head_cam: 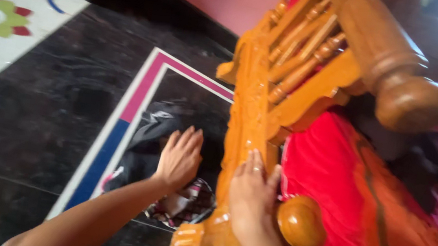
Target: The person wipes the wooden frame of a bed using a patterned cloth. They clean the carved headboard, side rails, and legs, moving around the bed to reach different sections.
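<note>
1. I am looking down from the head camera at two bare hands, one wooden furniture frame (245, 144), one red cushion (346, 207) and one heap of dark cloth (170, 133) on the floor (26, 122).
2. My left hand (179, 158) is reaching forward with the arm stretched out, palm down, fingers together and extended. Its grip is flat and wide, closing on nothing; it is resting on or just above the dark cloth, and I cannot tell which.
3. My right hand (251, 189) is lying palm down against the carved orange-brown frame, fingers pointing up along the wood. Its grip is open, pressing flat and not wrapping around anything.
4. The frame is standing on the black floor, with one round wooden knob (301, 222) just beside my right wrist and a larger turned post end (410, 100) higher up.
5. The red cushion is sitting inside the frame, touching it, to the right of my right hand.
6. The cloth heap is lying on the floor just left of the frame, with one checked piece (185, 205) showing beneath my left forearm.
</note>
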